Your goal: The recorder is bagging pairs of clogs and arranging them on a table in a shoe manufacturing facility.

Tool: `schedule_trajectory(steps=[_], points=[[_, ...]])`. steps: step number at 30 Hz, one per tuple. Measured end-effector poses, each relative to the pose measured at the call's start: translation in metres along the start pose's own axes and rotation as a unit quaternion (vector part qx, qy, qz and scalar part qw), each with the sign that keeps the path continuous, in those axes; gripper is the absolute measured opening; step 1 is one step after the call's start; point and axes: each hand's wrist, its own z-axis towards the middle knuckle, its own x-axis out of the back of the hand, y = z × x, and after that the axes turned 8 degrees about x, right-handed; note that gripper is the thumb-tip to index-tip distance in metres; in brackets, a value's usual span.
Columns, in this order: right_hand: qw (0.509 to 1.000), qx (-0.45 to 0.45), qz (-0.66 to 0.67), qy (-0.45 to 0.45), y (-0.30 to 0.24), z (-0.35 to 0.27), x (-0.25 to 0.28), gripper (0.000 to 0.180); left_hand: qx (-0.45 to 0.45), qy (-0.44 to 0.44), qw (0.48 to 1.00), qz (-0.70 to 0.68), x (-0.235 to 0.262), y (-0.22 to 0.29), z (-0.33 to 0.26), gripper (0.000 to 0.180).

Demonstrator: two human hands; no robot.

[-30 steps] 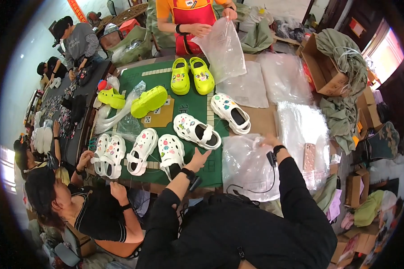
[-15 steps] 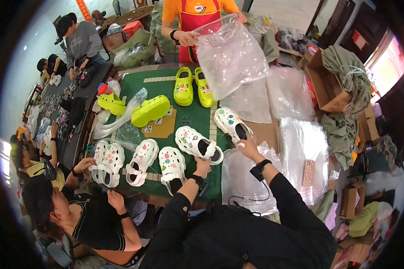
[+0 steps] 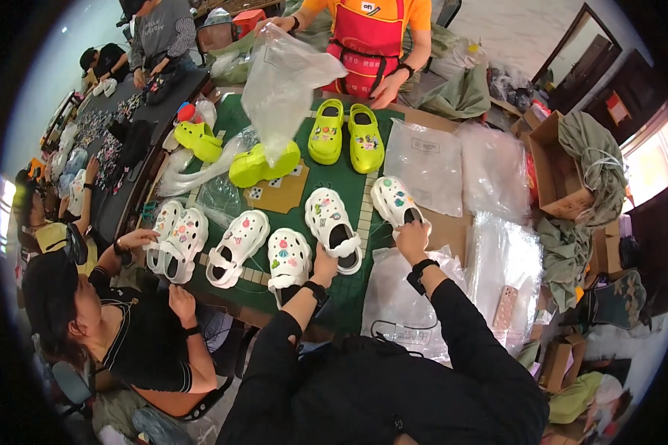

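Note:
Near the middle of the table, my left hand (image 3: 323, 265) is closed on the heel end of a white clog (image 3: 325, 210) with colourful charms on its upper. Part of its heel strap shows beside my fingers. My right hand (image 3: 412, 239) grips the heel of another charm-covered white clog (image 3: 391, 196), its toe pointing away from me. My fingertips inside that shoe are partly hidden. Left of my left hand lie a white clog (image 3: 289, 256) and a further white clog (image 3: 237, 245). Flat clear plastic bags (image 3: 401, 297) lie below my right hand.
Lime-green clogs (image 3: 325, 133) stand at the far side of the green table mat (image 3: 304, 185). Across from me a person in a red apron (image 3: 364, 48) lifts a clear bag (image 3: 286, 74). At left, another person's hand (image 3: 139, 239) touches white clogs (image 3: 185, 241). An open cardboard box (image 3: 557, 174) stands right.
My two white clogs have swung to point more directly away from me, and the left one has turned upright. The person opposite has moved the clear bag leftward and freed one hand from it.

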Motion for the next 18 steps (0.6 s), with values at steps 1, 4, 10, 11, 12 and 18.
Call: schedule_trajectory(steps=[1,4,10,11,12,18], points=[[0.998,0.027,0.037,0.046,-0.012,0.007,0.003,0.018,-0.067,0.039,0.997,0.027,0.011,-0.02,0.022,0.072],[0.985,0.066,0.108,0.119,-0.034,0.014,0.008,0.017,-0.09,0.05,0.993,0.051,0.018,-0.042,0.048,0.073],[0.966,0.118,0.213,0.085,-0.077,-0.002,-0.001,0.02,-0.335,0.028,0.915,0.223,0.016,-0.061,0.002,0.085],[0.946,0.136,0.285,0.075,-0.083,-0.003,-0.002,0.021,-0.222,-0.028,0.917,0.329,0.027,-0.067,-0.002,0.089],[0.947,0.131,0.285,0.073,-0.082,-0.006,-0.004,0.021,-0.222,-0.033,0.876,0.427,0.029,-0.063,-0.021,0.083],[0.921,-0.07,0.382,0.025,-0.106,-0.003,0.011,0.046,-0.378,-0.019,0.625,0.682,0.082,-0.097,-0.079,0.06]])
